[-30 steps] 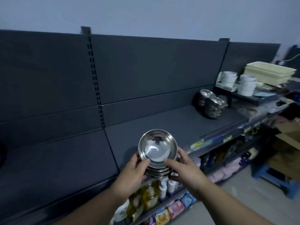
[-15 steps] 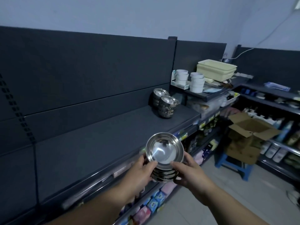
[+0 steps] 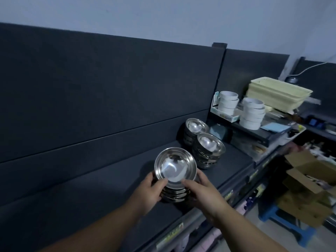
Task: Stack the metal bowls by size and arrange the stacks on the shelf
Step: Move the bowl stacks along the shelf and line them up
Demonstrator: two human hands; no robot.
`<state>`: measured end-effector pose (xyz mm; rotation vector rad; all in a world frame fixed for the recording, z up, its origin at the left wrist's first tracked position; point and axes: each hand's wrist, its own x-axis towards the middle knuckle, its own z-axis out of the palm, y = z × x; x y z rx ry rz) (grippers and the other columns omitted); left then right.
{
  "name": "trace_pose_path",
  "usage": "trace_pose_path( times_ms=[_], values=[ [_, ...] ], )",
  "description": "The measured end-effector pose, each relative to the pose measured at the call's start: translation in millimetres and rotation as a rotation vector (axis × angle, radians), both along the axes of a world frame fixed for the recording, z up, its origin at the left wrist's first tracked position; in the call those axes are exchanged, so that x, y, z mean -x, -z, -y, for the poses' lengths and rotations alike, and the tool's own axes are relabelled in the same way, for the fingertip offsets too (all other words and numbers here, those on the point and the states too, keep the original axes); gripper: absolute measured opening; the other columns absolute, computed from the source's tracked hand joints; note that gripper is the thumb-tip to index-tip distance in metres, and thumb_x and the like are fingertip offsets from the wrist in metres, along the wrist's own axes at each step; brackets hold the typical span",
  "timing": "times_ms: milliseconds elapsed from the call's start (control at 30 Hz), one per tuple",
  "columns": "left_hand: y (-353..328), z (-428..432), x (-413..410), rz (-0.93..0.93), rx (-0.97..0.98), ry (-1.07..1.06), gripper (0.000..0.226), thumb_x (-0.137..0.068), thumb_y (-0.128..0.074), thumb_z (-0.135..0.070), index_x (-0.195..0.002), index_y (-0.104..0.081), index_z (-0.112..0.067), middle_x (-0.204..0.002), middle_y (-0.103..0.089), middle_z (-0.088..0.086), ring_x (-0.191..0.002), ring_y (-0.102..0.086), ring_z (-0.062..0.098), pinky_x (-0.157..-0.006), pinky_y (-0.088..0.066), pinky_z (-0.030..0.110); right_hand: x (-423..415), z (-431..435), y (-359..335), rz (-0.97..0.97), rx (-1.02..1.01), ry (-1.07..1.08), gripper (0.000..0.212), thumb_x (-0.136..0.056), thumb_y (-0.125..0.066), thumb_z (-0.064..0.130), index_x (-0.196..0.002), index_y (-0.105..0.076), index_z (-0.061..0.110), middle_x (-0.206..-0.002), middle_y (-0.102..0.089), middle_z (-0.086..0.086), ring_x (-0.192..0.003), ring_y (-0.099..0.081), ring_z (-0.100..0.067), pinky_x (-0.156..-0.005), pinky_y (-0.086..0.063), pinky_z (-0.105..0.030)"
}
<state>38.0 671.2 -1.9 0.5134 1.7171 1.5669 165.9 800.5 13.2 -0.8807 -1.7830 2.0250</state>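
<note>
A stack of several shiny metal bowls (image 3: 175, 170) is held between both hands, low over the dark shelf (image 3: 109, 193). My left hand (image 3: 148, 193) grips the stack's left side, and my right hand (image 3: 203, 194) grips its right side. Whether the stack touches the shelf I cannot tell. Further right on the same shelf stand two other stacks of metal bowls, one nearer (image 3: 209, 148) and one behind it (image 3: 195, 127) against the back panel.
A raised shelf at the right holds white cups (image 3: 228, 101), stacked white bowls (image 3: 252, 113) and cream plastic trays (image 3: 278, 92). An open cardboard box (image 3: 309, 179) sits on a blue stool (image 3: 287, 222) in the aisle. Lower shelves hold packaged goods.
I have moved right along the shelf, carrying the stack from in front of the shelf edge to over the shelf, closer to the two standing stacks.
</note>
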Motion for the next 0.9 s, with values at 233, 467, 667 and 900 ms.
trace_pose_path(
  times_ms=[233,467,667,900],
  values=[
    [8,-29,56,-0.033,0.059,-0.141,0.022,-0.091,-0.056,-0.03,-0.112,-0.057,-0.036,-0.106,-0.07,-0.011,-0.099,-0.067,0.009,-0.084,-0.055,0.029,81,-41,16,0.011,0.073,-0.095,0.058,-0.082,-0.074,0.02,-0.134,-0.051,0.034,-0.116,-0.072,0.001,-0.103,-0.071,-0.021,-0.091,-0.057,-0.045],
    [15,-55,80,-0.099,0.131,-0.342,0.043,-0.079,-0.062,-0.046,-0.12,-0.053,-0.041,-0.115,-0.066,-0.016,-0.107,-0.063,0.008,-0.101,-0.048,0.041,134,-85,23,0.009,0.056,-0.274,0.057,-0.085,-0.071,0.019,-0.134,-0.049,0.038,-0.115,-0.072,0.01,-0.101,-0.069,-0.01,-0.076,-0.053,-0.027],
    [14,-75,78,-0.085,0.168,-0.516,0.057,-0.068,-0.062,-0.054,-0.123,-0.055,-0.039,-0.116,-0.067,-0.018,-0.108,-0.061,0.004,-0.103,-0.047,0.039,159,-107,38,0.012,0.01,-0.38,0.091,-0.058,-0.083,0.047,-0.139,-0.041,0.047,-0.127,-0.064,0.018,-0.117,-0.062,-0.009,-0.105,-0.047,-0.04],
    [11,-81,56,-0.224,0.346,-0.64,0.066,-0.083,-0.06,-0.055,-0.14,-0.043,-0.026,-0.14,-0.053,-0.005,-0.127,-0.049,0.011,-0.109,-0.036,0.029,150,-112,61,0.082,-0.059,-0.471,0.08,-0.058,-0.091,0.033,-0.127,-0.053,0.02,-0.112,-0.072,0.004,-0.104,-0.068,-0.011,-0.091,-0.053,-0.027]
  ],
)
